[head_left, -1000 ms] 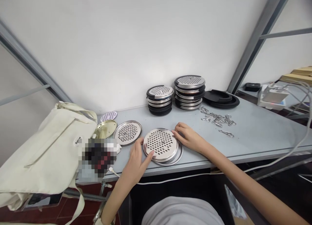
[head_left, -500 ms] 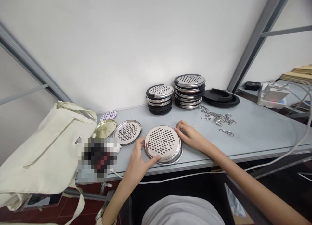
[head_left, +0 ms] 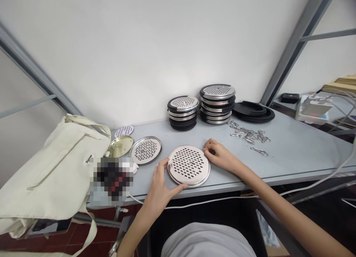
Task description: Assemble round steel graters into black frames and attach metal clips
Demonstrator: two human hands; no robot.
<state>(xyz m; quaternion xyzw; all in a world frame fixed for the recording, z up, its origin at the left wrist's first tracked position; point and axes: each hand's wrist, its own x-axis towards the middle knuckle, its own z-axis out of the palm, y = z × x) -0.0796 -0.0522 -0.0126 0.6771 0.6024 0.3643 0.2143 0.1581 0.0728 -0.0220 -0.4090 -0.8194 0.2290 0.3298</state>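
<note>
A round perforated metal disc lies flat near the table's front edge, seated over a slightly wider metal rim below it. My left hand grips it, thumb on the front edge and fingers along the left edge. At the upper right edge, my right hand has its fingers curled against the rim; its fingertips are partly hidden. To the left lies a second perforated disc in a metal rim. Beyond that are a gold-coloured round lid and a small white patterned disc.
Two stacks of perforated discs with black rings, a shorter stack and a taller stack, stand by the wall. Right of them are black round rings and loose metal snap hooks. A cream bag sits left; a white cable crosses the front.
The perforated disc has shifted slightly right and down and now sits evenly over the lower rim, which stuck out at the front right before. Both hands moved slightly with it.
</note>
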